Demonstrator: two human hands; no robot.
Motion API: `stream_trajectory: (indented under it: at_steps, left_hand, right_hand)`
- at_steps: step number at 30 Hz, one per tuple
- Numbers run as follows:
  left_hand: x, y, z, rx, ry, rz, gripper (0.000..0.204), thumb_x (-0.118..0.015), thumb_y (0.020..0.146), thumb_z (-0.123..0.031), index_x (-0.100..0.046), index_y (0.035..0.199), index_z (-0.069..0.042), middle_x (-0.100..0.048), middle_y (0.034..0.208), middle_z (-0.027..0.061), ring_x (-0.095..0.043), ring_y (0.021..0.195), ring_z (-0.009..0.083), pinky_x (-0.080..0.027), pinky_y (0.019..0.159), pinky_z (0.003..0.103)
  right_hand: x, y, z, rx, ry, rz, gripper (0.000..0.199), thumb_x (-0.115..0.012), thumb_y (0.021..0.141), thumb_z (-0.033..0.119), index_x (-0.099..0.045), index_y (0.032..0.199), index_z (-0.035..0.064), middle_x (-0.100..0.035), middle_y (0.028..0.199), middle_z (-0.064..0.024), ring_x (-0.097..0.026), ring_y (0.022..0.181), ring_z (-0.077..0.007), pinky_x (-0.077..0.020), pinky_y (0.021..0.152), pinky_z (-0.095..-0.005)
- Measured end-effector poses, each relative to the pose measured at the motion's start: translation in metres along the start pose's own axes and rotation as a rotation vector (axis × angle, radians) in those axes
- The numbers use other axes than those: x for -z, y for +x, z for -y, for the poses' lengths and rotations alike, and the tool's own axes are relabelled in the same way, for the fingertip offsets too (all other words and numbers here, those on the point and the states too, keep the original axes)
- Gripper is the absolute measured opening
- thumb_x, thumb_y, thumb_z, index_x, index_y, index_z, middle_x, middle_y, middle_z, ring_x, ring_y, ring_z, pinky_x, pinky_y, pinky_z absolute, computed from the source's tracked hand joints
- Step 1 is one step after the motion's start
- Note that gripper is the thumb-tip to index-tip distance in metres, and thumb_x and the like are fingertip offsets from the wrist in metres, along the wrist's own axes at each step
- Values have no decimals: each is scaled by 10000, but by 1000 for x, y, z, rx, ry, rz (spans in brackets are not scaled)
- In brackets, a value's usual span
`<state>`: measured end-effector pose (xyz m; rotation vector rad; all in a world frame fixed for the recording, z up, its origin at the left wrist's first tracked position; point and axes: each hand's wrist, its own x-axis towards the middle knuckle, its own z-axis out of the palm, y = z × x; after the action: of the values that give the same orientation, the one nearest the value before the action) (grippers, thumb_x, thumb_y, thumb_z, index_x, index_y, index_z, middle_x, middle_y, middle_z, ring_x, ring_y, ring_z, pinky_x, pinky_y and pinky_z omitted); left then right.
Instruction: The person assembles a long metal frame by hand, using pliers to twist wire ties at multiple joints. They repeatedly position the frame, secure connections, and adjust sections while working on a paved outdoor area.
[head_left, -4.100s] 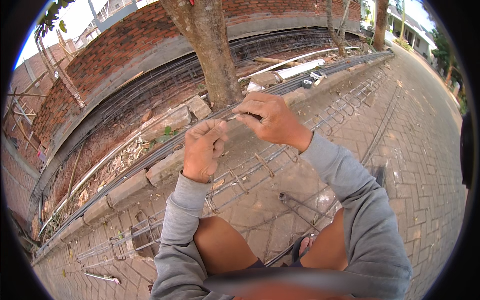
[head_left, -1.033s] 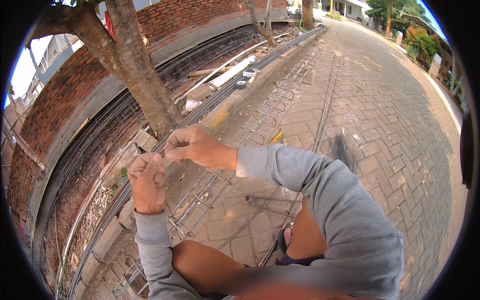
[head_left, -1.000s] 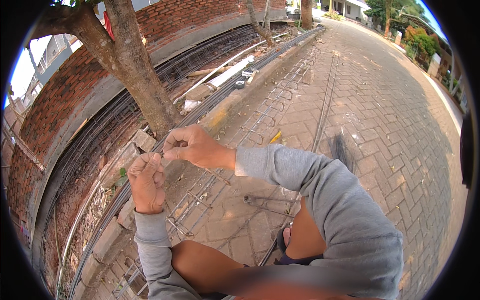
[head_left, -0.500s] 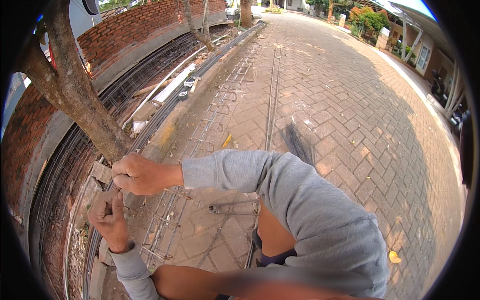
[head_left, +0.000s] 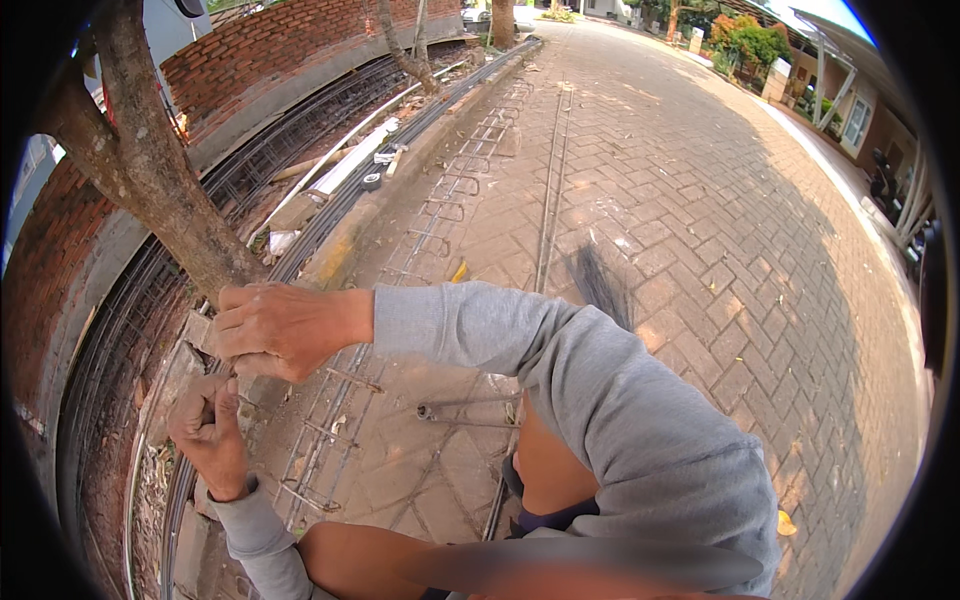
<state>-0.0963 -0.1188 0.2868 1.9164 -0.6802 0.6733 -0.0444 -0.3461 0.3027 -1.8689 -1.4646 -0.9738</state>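
Head view, looking down on a brick-paved lane. The right hand (head_left: 285, 328) is shown curled closed, knuckles toward the camera; what is pinched inside it cannot be told, since the fingers hide it. The left hand (head_left: 210, 435) is seen just below and slightly left of the right hand, also closed into a fist around something thin, too small to identify with certainty. The two hands are nearly touching, one above the other.

Directly beneath and to the right of both hands lies the rebar cage (head_left: 345, 420), a long ladder-like frame of steel bars and stirrups that is laid on the pavement and runs away from the grip toward the far end of the lane. A tree trunk (head_left: 150, 170) rises just above and left of the right hand, with a brick wall (head_left: 260, 45) beyond it. A small metal tool (head_left: 465, 410) lies on the bricks to the right of the hands, well apart from them. No container is seen.

Compared with the view half a second earlier, the hands are held in much the same closed posture, the right above the left; the camera has been swung further to the right, so that the hands and trunk appear nearer the left rim.
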Motion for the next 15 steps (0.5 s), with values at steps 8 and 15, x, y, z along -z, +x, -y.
stream_trajectory:
  at_steps: [8, 15]
  left_hand:
    - [-3, 4, -9, -142, 178, 92, 36, -746, 837, 22, -714, 853, 19, -655, 728, 113, -530, 580, 190, -413, 566, 312]
    - [7, 1, 2, 182, -59, 119, 83, -757, 886, -37, -755, 928, 35, -686, 749, 107, -597, 660, 163, -447, 606, 298]
  right_hand:
    - [5, -4, 5, -141, 30, -33, 202, -751, 863, 196, -720, 918, 5, -637, 790, -148, -619, 849, -380, -488, 899, -500]
    - [36, 15, 6, -189, 87, 230, 166, -771, 864, 201, -763, 948, 58, -706, 852, -129, -640, 975, -344, -509, 886, -473]
